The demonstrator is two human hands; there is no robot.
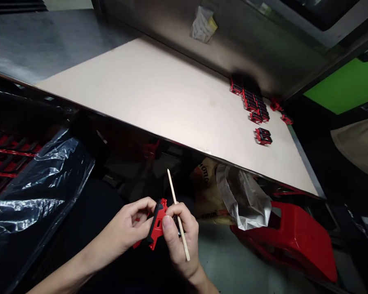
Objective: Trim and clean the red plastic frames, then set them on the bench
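A small red and black plastic part (158, 222) is held low in front of me, below the table's front edge. My left hand (131, 222) pinches it from its black side, thumb and fingers closed. My right hand (184, 237) touches its red face with the thumb and also grips a thin pale wooden stick (171, 185). The stick slants up past the forefinger, its pointed end upward and away from the part. The fingers of my right hand partly hide what lies behind the part.
Several similar red and black parts (251, 102) stand in rows on the white-topped table (159, 90), right side. More parts (9, 157) fill a bin lined with black plastic (61, 175) at left. A red stool (303, 237) and grey bag (242, 200) are at right.
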